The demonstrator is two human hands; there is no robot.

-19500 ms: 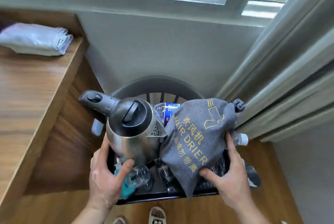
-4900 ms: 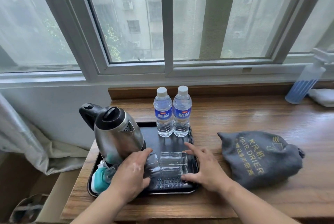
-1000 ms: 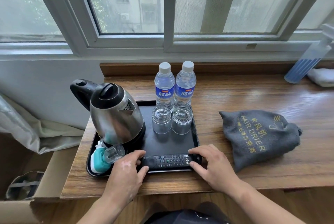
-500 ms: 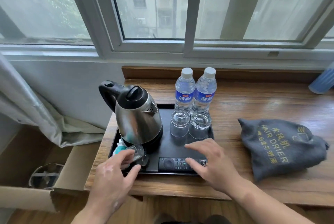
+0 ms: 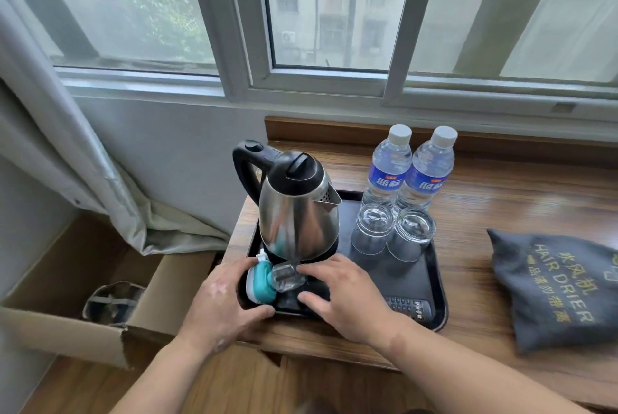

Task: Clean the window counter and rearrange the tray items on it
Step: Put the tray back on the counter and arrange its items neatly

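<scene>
A black tray (image 5: 440, 293) lies on the wooden window counter (image 5: 501, 206). A steel kettle (image 5: 297, 219) stands at the tray's left. Two water bottles (image 5: 409, 173) stand at the back, with two upturned glasses (image 5: 393, 231) in front of them. A black remote (image 5: 409, 306) lies along the front right rim. At the front left corner lies a teal-and-white plug-in device with a clear vial (image 5: 262, 283). My left hand (image 5: 224, 303) grips its teal body from the left. My right hand (image 5: 344, 296) pinches the clear vial end between finger and thumb.
A grey hair drier bag (image 5: 555, 286) lies on the counter right of the tray. Below the counter's left end sits an open cardboard box (image 5: 67, 323). A curtain (image 5: 83, 159) hangs at the left, and the window frame runs behind the counter.
My right hand left the remote and moved left onto the device's vial. My left hand closed round the teal body. The view swung further left.
</scene>
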